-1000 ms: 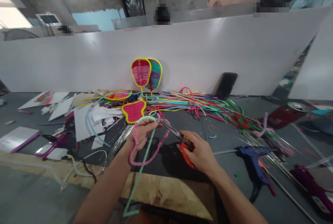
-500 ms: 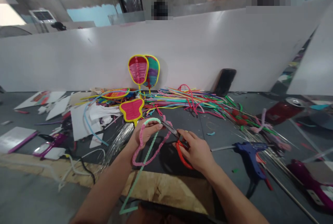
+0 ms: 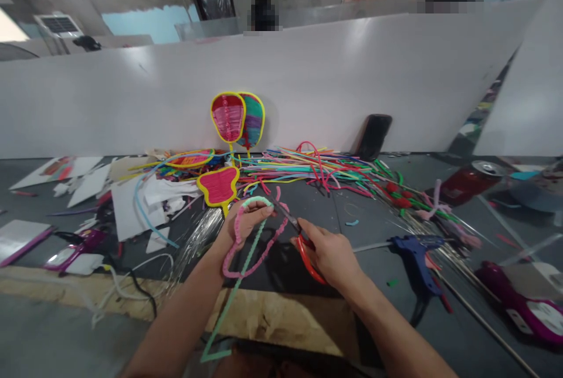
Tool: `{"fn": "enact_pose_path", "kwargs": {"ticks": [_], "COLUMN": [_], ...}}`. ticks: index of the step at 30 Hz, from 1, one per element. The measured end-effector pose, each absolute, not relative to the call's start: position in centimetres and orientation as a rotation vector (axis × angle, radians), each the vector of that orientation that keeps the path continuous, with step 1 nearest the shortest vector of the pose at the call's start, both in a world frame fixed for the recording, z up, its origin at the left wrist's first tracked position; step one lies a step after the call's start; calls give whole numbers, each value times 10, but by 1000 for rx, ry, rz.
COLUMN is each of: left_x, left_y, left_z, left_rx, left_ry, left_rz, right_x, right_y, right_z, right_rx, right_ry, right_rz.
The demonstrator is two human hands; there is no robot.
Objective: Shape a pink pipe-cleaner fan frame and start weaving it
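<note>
My left hand (image 3: 247, 224) pinches the top of a loop of twisted pink pipe cleaner (image 3: 263, 265), where mint green is wound around it. A long mint green pipe cleaner (image 3: 232, 300) hangs from that spot and bends sharply near its lower end. In my right hand (image 3: 329, 254) is a pair of scissors with orange-red handles (image 3: 309, 263). Their dark blades point up and left, at the loop's upper right side by my left fingertips. A short pink end sticks up beside the blade tips. Whether the blades touch the pipe cleaner, I cannot tell.
Behind my hands lie a pipe cleaner pile (image 3: 303, 167) and a pink fan with yellow rim (image 3: 219, 186). To the right are a blue glue gun (image 3: 416, 261), a red can (image 3: 472, 181) and a leaning phone (image 3: 373, 136). White paper scraps (image 3: 136, 208) lie left.
The view has swung slightly right, so the table's things sit further left. My hands keep nearly the same pose, and the pink end by the blades stands a little higher.
</note>
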State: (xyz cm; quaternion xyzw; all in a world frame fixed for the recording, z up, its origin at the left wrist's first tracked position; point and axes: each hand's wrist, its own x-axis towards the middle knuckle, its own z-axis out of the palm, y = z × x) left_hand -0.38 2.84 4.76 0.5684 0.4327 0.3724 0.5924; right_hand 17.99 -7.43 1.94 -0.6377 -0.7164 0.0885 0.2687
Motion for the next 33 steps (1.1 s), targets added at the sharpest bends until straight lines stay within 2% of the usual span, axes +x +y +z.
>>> {"fn": "enact_pose_path", "kwargs": {"ticks": [4,8,18,21,26,33], "left_x": [-10,-15,-12,-12,-12,-7], "left_y": [29,31,26,22,17,12], "left_z": [53,54,40,37,35,35], "left_rx": [1202,1095,867,864,885,890], "left_ry": [971,877,731,709,694,616], "left_rz": [894,882,760,727,659,651], "right_x": [200,217,208,202,174,153], "right_y": [-65,-57,-58,-63,-65,-56], "right_z": [15,7,14,27,52,50], "right_rx": [-1945,-2260,-2310,-2079,-1475,-1313], "right_ry": [-1651,-1683,-1939,-1884,-1823,-1714], "right_rz": [191,153,34,30,275,272]}}
